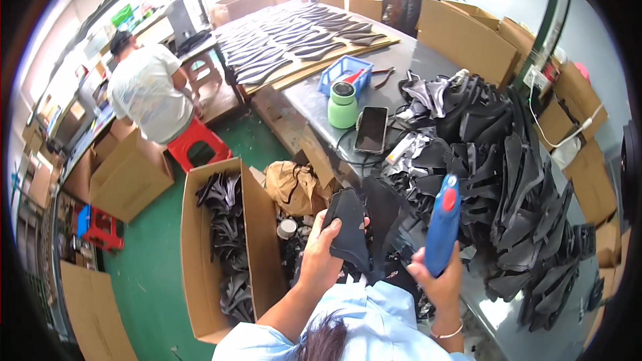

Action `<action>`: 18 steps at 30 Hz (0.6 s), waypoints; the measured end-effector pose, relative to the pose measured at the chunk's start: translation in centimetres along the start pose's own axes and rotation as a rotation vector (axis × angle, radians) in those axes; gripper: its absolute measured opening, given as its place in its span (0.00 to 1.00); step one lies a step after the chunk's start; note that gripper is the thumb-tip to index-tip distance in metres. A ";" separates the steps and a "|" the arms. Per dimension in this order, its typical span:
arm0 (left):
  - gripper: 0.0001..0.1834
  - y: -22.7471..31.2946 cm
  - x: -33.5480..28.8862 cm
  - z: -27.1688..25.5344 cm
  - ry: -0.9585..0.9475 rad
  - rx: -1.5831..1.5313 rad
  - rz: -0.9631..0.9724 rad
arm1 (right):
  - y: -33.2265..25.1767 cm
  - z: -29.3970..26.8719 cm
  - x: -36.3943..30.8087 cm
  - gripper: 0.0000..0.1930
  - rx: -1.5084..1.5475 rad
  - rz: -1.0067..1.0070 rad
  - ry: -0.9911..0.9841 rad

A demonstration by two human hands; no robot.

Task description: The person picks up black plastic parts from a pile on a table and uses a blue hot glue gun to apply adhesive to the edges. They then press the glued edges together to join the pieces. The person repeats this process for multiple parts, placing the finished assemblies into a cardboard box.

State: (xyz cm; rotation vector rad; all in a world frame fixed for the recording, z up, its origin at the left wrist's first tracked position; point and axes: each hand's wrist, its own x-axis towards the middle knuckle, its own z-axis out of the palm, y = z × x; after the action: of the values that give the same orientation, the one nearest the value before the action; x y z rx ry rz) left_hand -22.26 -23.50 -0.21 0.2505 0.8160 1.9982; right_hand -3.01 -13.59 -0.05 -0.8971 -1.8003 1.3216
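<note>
My left hand (319, 257) is closed around the edge of a flat black moulded part (348, 230), held up in front of my body. A second dark, curved piece (383, 217) shows just to its right; whether the same hand holds it I cannot tell. In my right hand (439, 287) is a blue hand tool (442, 230) with a red button, upright and apart from the part. Its exact kind is not clear. Beyond the tool, a large heap of black moulded pieces (518, 187) covers the right side of the metal table (428, 57).
A phone (372, 130), a green jar (343, 105), a blue basket (346, 75) and pliers (384, 77) lie on the table. Farther back, a board (314, 63) bears rows of dark pieces. A cardboard box (264, 247) of black parts stands left. Someone (150, 87) sits on a red stool (198, 144).
</note>
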 end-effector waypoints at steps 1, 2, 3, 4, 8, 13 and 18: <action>0.25 -0.4 0.1 0.8 -0.015 -0.036 0.009 | 1.0 0.5 -0.7 0.25 -0.058 -0.125 -0.026; 0.27 -0.8 0.2 1.4 -0.064 0.017 0.019 | 1.2 0.8 -1.5 0.26 -0.177 -0.136 -0.038; 0.27 -1.3 0.5 1.5 -0.072 0.007 0.037 | 1.2 1.1 -2.0 0.26 -0.295 -0.146 -0.052; 0.27 -1.9 0.8 1.3 -0.071 -0.008 0.056 | 1.0 1.3 -2.3 0.26 -0.370 -0.175 -0.078; 0.29 -4.0 0.6 1.8 -0.030 -0.044 0.172 | 1.3 1.6 -3.5 0.28 -0.522 -0.261 -0.187; 0.28 -6.2 0.4 0.5 -0.014 0.065 0.331 | 1.9 1.9 -4.4 0.32 -0.508 -0.228 -0.265; 0.28 -6.9 0.0 -0.8 0.037 0.687 0.543 | 0.9 1.7 -4.1 0.32 -0.501 -0.224 -0.294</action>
State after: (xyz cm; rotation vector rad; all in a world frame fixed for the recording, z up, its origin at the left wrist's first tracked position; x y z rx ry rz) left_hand -17.83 -21.44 -5.20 0.9111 1.5735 2.1352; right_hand -2.35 -17.65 -1.84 -0.7463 -2.4481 0.9068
